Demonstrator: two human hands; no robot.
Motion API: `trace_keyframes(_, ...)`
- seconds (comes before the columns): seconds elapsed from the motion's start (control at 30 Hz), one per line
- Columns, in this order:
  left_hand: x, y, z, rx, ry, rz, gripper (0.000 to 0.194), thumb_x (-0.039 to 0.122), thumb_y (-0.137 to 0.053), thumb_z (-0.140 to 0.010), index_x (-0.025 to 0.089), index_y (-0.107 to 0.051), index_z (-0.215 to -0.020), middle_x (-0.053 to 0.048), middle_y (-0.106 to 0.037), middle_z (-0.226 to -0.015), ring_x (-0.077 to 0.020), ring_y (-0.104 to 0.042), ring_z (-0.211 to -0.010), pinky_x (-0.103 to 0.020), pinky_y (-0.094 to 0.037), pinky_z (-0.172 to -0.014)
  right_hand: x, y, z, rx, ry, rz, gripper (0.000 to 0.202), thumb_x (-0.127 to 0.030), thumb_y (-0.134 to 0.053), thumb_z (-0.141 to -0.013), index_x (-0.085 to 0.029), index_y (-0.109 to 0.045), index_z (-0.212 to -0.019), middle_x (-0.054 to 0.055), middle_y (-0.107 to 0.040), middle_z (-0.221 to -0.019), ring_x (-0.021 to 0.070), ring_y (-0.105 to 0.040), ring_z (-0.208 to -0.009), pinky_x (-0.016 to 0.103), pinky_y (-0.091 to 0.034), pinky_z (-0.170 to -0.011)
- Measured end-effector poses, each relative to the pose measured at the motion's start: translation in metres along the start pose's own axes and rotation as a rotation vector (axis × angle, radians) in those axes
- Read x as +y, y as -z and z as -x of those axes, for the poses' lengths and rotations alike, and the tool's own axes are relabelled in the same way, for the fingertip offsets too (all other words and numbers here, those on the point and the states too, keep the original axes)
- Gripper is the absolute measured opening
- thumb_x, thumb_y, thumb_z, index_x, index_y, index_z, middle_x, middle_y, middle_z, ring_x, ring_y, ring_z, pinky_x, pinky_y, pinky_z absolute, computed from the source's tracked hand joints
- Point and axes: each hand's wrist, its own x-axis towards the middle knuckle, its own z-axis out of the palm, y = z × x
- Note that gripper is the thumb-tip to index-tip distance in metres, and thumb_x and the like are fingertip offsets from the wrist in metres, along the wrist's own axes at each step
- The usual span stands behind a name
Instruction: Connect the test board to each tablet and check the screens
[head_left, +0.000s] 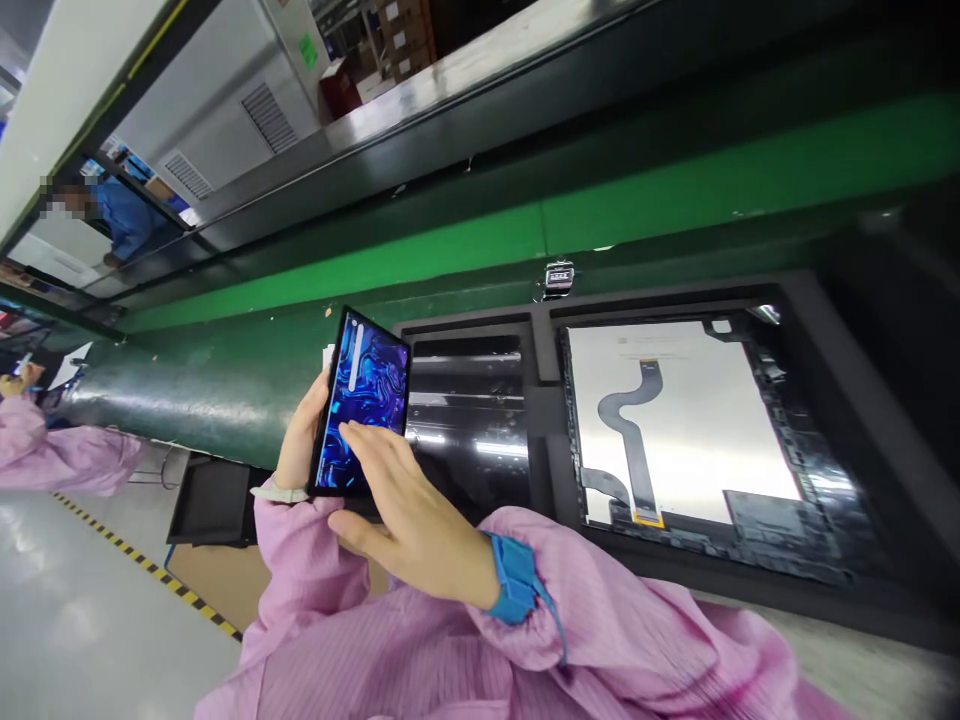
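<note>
A tablet [375,375] with a lit screen of blue swirls stands tilted in front of me. My left hand [301,435] grips it by its left edge, the fingers passing behind it. Over the lower part of the screen is my right hand [409,510], its fingers stretched out and the thumb apart. A fingertip is at the glass; whether it touches I cannot tell. A blue wrist strap [514,578] with a cord sits on my right wrist. Right of the tablet, a black foam tray [541,420] holds a dark glossy panel [469,420] and an opened screen assembly [690,430] with a ribbon cable.
A green work surface [217,375] runs across, with a small metal-framed part [559,278] behind the tray. A metal rail [480,85] crosses above. At far left a co-worker's pink sleeve [67,445] shows; another person in blue [131,215] is farther back. Below is a black bin [210,500].
</note>
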Motion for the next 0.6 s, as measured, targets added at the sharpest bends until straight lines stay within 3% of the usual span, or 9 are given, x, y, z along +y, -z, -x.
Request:
trace_keyframes(0.17, 0.0, 0.014, -0.009, 0.045, 0.155, 0.021, 0.058, 0.027, -0.08, -0.078, 0.026, -0.068, -0.134, -0.003, -0.073, -0.132, -0.033, -0.064, -0.13, -0.05, -0.045, -0.118, 0.028, -0.029, 0.003, 0.155, -0.297, 0.098, 0.074, -0.06, -0.03, -0.106, -0.008, -0.036, -0.157, 0.023, -0.052, -0.151, 0.0354, -0.046, -0.14, 0.067, -0.04, -0.118)
trace_keyframes(0.23, -0.002, 0.017, -0.009, 0.052, 0.148, 0.018, 0.061, 0.025, -0.078, -0.077, 0.026, -0.066, -0.137, -0.003, -0.072, -0.135, -0.032, -0.062, -0.133, -0.048, -0.044, -0.119, 0.034, -0.035, 0.002, 0.124, -0.315, 0.146, 0.08, -0.064, -0.031, -0.104, -0.004, -0.038, -0.156, 0.026, -0.051, -0.15, 0.0388, -0.047, -0.139, 0.07, -0.037, -0.118)
trace_keyframes(0.3, -0.002, 0.019, -0.008, 0.052, 0.114, 0.008, 0.06, 0.023, -0.078, -0.076, 0.025, -0.067, -0.135, -0.003, -0.071, -0.136, -0.0306, -0.059, -0.137, -0.044, -0.042, -0.121, 0.032, -0.036, 0.0, 0.065, -0.212, 0.118, 0.084, -0.066, -0.032, -0.103, -0.002, -0.037, -0.157, 0.026, -0.047, -0.155, 0.0396, -0.04, -0.145, 0.067, -0.037, -0.121)
trace_keyframes(0.4, 0.005, 0.02, -0.001, 0.088, 0.045, 0.034, 0.055, 0.023, -0.077, -0.076, 0.027, -0.07, -0.13, -0.003, -0.072, -0.135, -0.0292, -0.061, -0.135, -0.04, -0.045, -0.119, 0.025, -0.027, 0.0, 0.05, -0.017, 0.029, 0.076, -0.063, -0.033, -0.104, -0.009, -0.037, -0.158, 0.018, -0.036, -0.166, 0.036, -0.027, -0.155, 0.06, -0.037, -0.124)
trace_keyframes(0.5, 0.013, 0.016, 0.01, 0.222, -0.059, 0.141, 0.043, 0.021, -0.073, -0.078, 0.029, -0.075, -0.12, 0.0, -0.076, -0.125, -0.0245, -0.07, -0.12, -0.035, -0.054, -0.107, 0.022, -0.01, 0.002, 0.18, -0.186, 0.003, 0.07, -0.057, -0.034, -0.105, -0.012, -0.035, -0.159, 0.019, -0.027, -0.169, 0.035, -0.022, -0.158, 0.064, -0.03, -0.126)
trace_keyframes(0.6, 0.012, 0.007, 0.016, 0.355, -0.159, 0.254, 0.028, 0.02, -0.07, -0.076, 0.024, -0.078, -0.103, 0.0, -0.08, -0.109, -0.0196, -0.075, -0.103, -0.029, -0.058, -0.097, 0.027, 0.011, 0.005, 0.159, -0.35, -0.141, 0.077, -0.06, -0.034, -0.105, -0.013, -0.019, -0.164, 0.021, -0.032, -0.167, 0.0311, -0.031, -0.157, 0.062, -0.032, -0.126)
